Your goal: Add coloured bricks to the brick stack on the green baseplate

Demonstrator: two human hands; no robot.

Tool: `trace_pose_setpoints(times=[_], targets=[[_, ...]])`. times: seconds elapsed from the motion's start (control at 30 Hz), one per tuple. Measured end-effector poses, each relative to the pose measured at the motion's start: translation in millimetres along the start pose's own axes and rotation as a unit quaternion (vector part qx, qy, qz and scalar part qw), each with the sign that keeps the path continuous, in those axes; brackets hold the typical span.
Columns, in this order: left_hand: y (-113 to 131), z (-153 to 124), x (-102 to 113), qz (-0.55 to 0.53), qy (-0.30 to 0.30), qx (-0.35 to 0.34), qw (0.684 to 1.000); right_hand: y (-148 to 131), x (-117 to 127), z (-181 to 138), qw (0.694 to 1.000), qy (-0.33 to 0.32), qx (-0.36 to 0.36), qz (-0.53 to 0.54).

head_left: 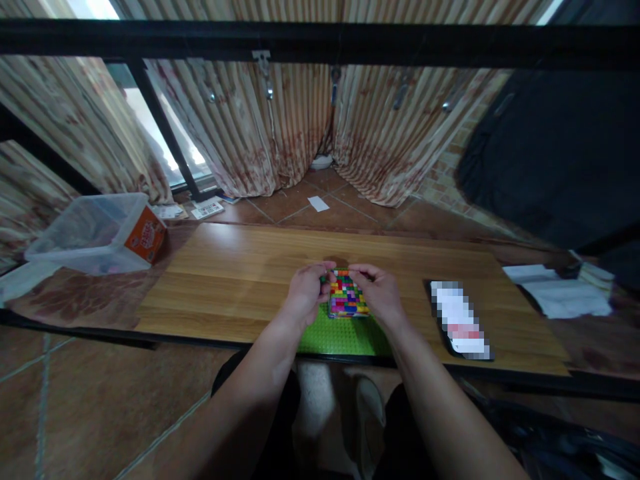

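Note:
A compact block of toy building bricks in many colours sits over a green studded baseplate at the table's near edge. My left hand is closed at the block's far left corner, its thumb and fingertips curled against the bricks. A small dark green bit shows between those fingers, too small to tell whether it is a loose brick. On the other side, my right hand bends its fingers over the far right corner and touches the bricks there. Part of the block's right side is hidden behind this hand.
A phone lies on the wooden table to the right. On the left stands a clear plastic bin with an orange label. Papers lie at the far right. Curtains hang behind a black bar.

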State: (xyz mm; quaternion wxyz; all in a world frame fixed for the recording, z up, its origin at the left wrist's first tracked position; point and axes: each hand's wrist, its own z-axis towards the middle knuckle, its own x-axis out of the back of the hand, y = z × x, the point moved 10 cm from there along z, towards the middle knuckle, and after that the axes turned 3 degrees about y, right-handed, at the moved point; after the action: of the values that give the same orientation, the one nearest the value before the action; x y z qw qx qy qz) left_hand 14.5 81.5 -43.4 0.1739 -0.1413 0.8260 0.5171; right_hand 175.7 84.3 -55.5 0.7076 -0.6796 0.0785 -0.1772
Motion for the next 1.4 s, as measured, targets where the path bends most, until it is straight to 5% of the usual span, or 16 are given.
trace_pose_setpoints(times=[0.23,0.67,0.83,1.4], targets=[[3,-2,-8,-0.005,-0.041,-0.016,0.999,-6,1,-4,0.999,0.001,0.032,0.006],[-3,1,-11,0.063,-0.059,-0.028,0.996,-67,-2,-28,0.965,-0.014,0.249,-0.084],[-1,0,-10,0.091,-0.045,-0.039,0.994,-77,-3,-36,0.962,-0.03,0.26,-0.077],[-9,-7,-25,0.081,-0.129,0.006,0.988,-79,-6,-43,0.968,-0.053,0.242,-0.037]])
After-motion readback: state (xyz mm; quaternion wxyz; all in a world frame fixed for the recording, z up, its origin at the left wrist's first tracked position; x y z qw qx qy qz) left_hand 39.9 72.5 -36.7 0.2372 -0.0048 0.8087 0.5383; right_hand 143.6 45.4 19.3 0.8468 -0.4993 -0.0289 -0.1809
